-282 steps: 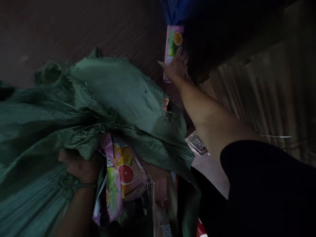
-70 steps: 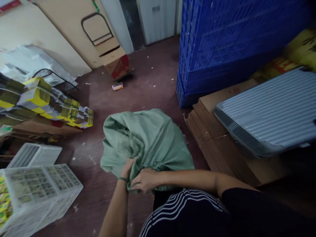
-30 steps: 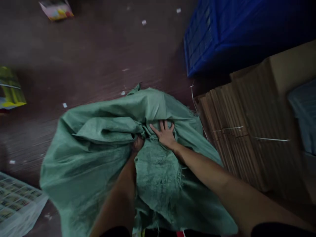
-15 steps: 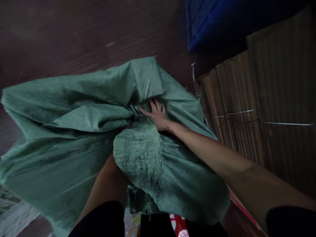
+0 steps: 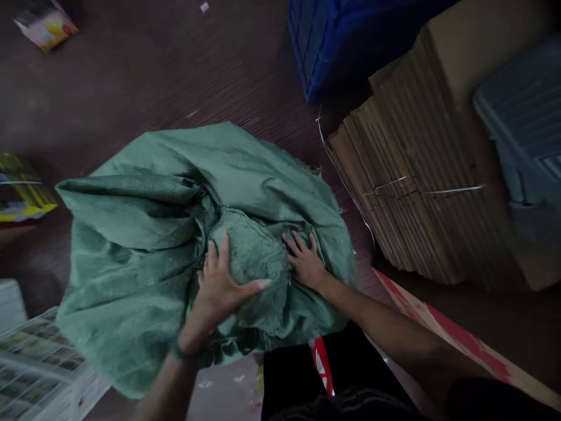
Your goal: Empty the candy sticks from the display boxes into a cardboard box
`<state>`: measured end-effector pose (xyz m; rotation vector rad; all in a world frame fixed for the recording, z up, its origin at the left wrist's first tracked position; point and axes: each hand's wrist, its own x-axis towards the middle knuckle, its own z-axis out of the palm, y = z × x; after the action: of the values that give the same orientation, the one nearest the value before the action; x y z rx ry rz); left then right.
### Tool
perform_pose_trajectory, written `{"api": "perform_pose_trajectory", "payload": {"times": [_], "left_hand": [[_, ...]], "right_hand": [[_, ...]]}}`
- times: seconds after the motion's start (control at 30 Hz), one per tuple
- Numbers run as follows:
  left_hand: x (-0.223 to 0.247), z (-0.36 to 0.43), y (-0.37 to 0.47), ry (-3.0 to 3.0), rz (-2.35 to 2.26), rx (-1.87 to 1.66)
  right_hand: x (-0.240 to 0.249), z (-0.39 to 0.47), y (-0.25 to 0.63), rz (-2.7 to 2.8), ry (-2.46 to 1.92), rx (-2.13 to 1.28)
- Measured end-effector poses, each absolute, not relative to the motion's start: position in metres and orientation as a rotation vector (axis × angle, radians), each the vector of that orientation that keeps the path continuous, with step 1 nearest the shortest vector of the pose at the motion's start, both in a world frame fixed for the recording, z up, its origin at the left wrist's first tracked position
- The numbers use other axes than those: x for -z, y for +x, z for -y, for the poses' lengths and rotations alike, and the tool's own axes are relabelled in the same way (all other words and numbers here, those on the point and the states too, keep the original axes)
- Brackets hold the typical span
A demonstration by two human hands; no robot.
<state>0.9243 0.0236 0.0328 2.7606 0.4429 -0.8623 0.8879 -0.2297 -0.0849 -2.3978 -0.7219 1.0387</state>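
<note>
A large green woven sack (image 5: 272,175) lies bunched in front of me, its cloth gathered into folds near the middle. My left hand (image 5: 219,289) rests on the gathered part with its fingers spread and the thumb stretched to the right; a dark band circles that wrist. To the right, my right hand (image 5: 307,263) presses on the cloth, fingers apart and tips against a fold. Neither hand shows a grip on the fabric. What lies inside or under the sack is hidden.
Tied stacks of flattened cardboard (image 5: 403,193) stand at right, beside a grey plastic bin (image 5: 526,117). A blue crate (image 5: 315,47) is at the top. White lattice crates (image 5: 39,362) sit lower left, with a yellow package (image 5: 26,187) above. A red-marked carton edge (image 5: 456,333) runs lower right.
The sack's left side has drawn in and the bundle looks more compact. My left hand, hidden by cloth before, now lies open on top. My right hand has moved lower and slightly right.
</note>
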Motion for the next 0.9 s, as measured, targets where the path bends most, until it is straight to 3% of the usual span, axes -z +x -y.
{"api": "perform_pose_trajectory", "payload": {"times": [0.2, 0.4, 0.63, 0.9], "left_hand": [[0.034, 0.006, 0.924, 3.124, -0.431, 0.937], [0.099, 0.014, 0.95, 3.091, -0.401, 1.048], [0.101, 0.044, 0.947, 3.047, -0.455, 1.188], [0.11, 0.054, 0.945, 2.898, -0.506, 1.305]], "right_hand": [[0.103, 0.235, 0.939, 0.989, -2.339, -0.956], [0.169, 0.262, 0.928, 0.99, -2.342, -0.97], [0.219, 0.259, 0.907, 0.846, -2.322, -1.121], [0.213, 0.267, 0.896, 0.918, -2.38, -1.109]]}}
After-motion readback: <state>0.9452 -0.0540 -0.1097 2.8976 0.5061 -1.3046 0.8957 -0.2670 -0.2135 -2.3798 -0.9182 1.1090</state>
